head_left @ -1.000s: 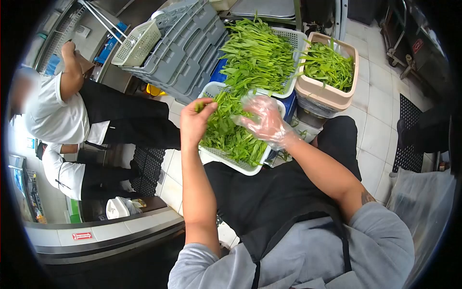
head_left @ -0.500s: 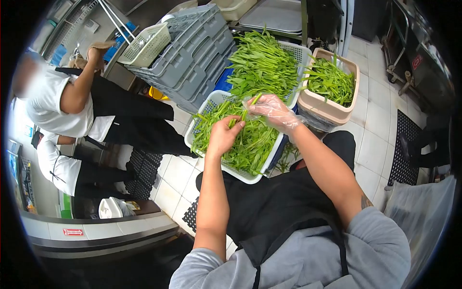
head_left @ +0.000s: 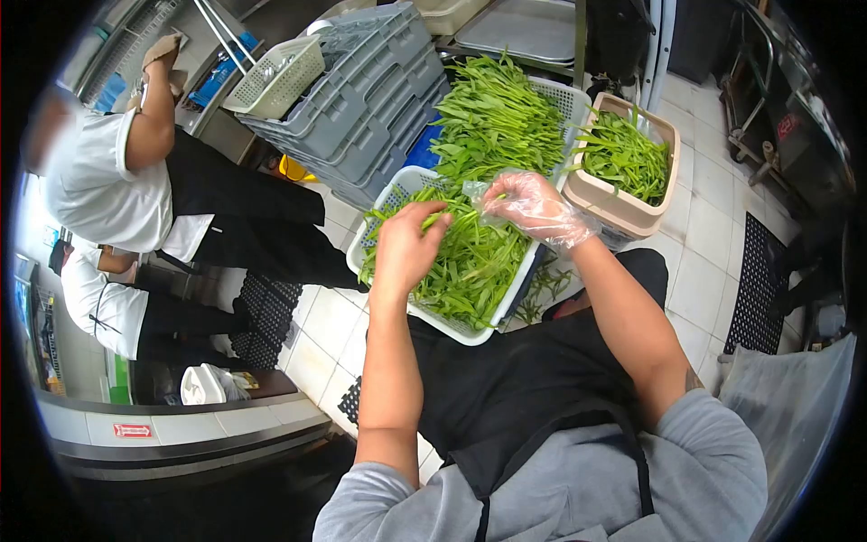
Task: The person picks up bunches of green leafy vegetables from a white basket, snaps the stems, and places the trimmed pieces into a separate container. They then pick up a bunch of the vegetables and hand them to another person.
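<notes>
My left hand, bare, is over the left part of a white basket of loose water spinach. Its thumb and fingers are closed on a green stem. To its right, my right hand wears a clear plastic glove and has its fingers curled in a pinch above the same basket. What that pinch holds, if anything, is hidden. Just beyond, long-stemmed water spinach lies bundled in a second white basket.
A beige bin with more greens stands at the right. Grey crates are stacked at the back left, topped by a small basket. Two people in white shirts stand at the left. Fallen greens lie beside the near basket.
My hands have moved apart: the left slightly left and up, the right slightly right. The stem that stood up between them no longer shows there. A person at the left has raised an arm.
</notes>
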A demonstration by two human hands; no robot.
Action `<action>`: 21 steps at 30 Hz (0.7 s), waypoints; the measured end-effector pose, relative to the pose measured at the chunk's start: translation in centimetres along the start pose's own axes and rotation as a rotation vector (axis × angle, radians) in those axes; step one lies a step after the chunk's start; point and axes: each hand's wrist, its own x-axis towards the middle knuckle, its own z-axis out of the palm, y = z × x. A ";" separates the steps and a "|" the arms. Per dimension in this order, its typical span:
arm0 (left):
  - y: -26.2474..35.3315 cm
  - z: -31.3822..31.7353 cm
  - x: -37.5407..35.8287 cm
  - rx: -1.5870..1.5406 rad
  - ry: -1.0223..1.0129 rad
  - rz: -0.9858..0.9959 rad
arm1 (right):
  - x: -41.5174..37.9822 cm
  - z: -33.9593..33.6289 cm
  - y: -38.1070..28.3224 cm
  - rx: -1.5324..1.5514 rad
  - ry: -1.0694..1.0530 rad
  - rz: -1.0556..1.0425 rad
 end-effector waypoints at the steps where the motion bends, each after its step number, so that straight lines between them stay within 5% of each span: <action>1: 0.1 0.3 0.0 0.017 -0.012 0.056 | 0.0 0.1 0.0 -0.006 -0.008 0.014; 9: -0.7 3.8 -0.8 0.285 -0.312 0.020 | -0.6 2.1 1.2 -0.690 -0.083 -0.493; 14: -0.9 4.3 -1.5 0.411 -0.389 -0.070 | -1.0 4.3 2.3 -0.875 -0.174 -0.418; 17: -1.8 3.9 -1.9 0.359 -0.414 -0.086 | -0.5 4.3 3.7 -0.670 -0.255 -0.510; 21: -1.8 3.3 -2.3 0.290 -0.390 -0.074 | -0.2 4.6 3.4 -0.634 -0.317 -0.339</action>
